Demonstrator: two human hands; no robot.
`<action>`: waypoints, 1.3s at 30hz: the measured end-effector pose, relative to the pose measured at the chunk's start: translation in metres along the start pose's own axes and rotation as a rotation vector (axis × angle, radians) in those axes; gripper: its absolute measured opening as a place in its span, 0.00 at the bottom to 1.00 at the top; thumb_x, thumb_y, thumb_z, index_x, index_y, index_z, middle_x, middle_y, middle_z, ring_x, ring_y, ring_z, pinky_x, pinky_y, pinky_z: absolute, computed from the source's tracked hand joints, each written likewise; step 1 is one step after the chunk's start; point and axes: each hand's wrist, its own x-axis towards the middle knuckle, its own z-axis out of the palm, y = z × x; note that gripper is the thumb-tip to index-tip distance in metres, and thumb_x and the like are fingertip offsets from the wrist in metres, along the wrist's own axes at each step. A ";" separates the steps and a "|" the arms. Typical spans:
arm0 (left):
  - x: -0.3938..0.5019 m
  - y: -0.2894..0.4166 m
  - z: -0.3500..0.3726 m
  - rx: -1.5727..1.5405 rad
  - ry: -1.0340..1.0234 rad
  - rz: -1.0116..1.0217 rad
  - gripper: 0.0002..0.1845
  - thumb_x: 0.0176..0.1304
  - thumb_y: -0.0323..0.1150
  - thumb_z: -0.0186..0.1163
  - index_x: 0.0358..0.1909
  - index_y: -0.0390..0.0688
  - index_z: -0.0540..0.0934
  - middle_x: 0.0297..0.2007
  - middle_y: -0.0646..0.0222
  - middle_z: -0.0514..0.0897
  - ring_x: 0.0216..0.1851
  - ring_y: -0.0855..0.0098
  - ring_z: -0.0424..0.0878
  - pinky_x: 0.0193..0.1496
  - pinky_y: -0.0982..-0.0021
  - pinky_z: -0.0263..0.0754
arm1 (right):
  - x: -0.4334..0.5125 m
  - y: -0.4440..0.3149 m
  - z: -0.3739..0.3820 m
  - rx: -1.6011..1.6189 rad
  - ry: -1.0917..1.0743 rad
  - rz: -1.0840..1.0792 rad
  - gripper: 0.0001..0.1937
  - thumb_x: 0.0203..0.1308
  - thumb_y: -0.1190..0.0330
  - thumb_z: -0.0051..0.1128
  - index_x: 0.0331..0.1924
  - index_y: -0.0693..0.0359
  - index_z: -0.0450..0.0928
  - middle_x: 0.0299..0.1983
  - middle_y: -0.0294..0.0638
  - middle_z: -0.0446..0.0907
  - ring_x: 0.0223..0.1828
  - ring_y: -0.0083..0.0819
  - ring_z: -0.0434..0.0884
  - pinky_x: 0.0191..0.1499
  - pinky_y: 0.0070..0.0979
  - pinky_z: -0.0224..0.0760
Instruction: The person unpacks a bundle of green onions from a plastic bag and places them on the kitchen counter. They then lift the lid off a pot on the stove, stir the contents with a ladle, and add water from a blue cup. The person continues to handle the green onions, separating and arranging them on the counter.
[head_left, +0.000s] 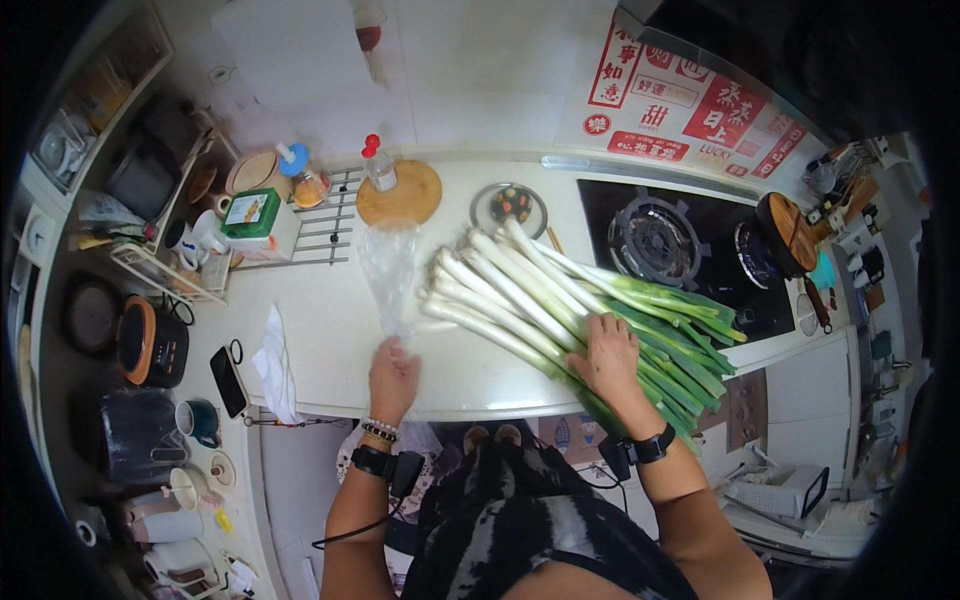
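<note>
Several long green onions (525, 300) lie side by side across the white counter, their white root ends at the upper left and green leaves at the lower right, past the counter's edge. My right hand (609, 352) rests on the stalks where white turns to green, fingers spread over them. My left hand (394, 375) is over the counter's front part, left of the stalks, at the lower end of a clear plastic bag (390, 270). Its fingers are curled and touch or pinch the bag's gathered end; the grip is partly blurred.
A gas stove (652, 232) is behind the leaves, a wooden-lidded pan (787, 232) on its right burner. Behind the bag are a round wooden board (420, 191) with a bottle and a metal rack (322, 225). A white cloth (276, 367) and a phone (229, 381) lie left.
</note>
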 end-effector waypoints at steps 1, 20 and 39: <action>0.001 0.000 0.012 -0.224 -0.122 -0.098 0.29 0.57 0.31 0.62 0.59 0.36 0.64 0.56 0.52 0.70 0.51 0.57 0.75 0.56 0.65 0.70 | -0.001 0.003 -0.002 0.005 -0.001 0.006 0.32 0.38 0.56 0.71 0.49 0.61 0.70 0.47 0.45 0.72 0.51 0.46 0.71 0.48 0.44 0.66; 0.018 0.054 0.173 -1.114 -0.632 -0.635 0.23 0.61 0.39 0.61 0.54 0.40 0.70 0.45 0.66 0.77 0.51 0.69 0.73 0.60 0.70 0.65 | 0.168 0.089 0.045 0.218 -0.675 -0.006 0.64 0.28 0.19 0.48 0.56 0.77 0.68 0.56 0.68 0.68 0.59 0.56 0.69 0.61 0.39 0.62; 0.007 0.057 0.193 -1.309 -0.746 -0.353 0.24 0.63 0.28 0.59 0.60 0.40 0.67 0.55 0.67 0.75 0.57 0.70 0.72 0.60 0.65 0.65 | 0.130 0.080 0.033 0.583 -0.614 0.036 0.55 0.22 0.41 0.74 0.55 0.76 0.68 0.49 0.58 0.77 0.51 0.44 0.78 0.55 0.28 0.68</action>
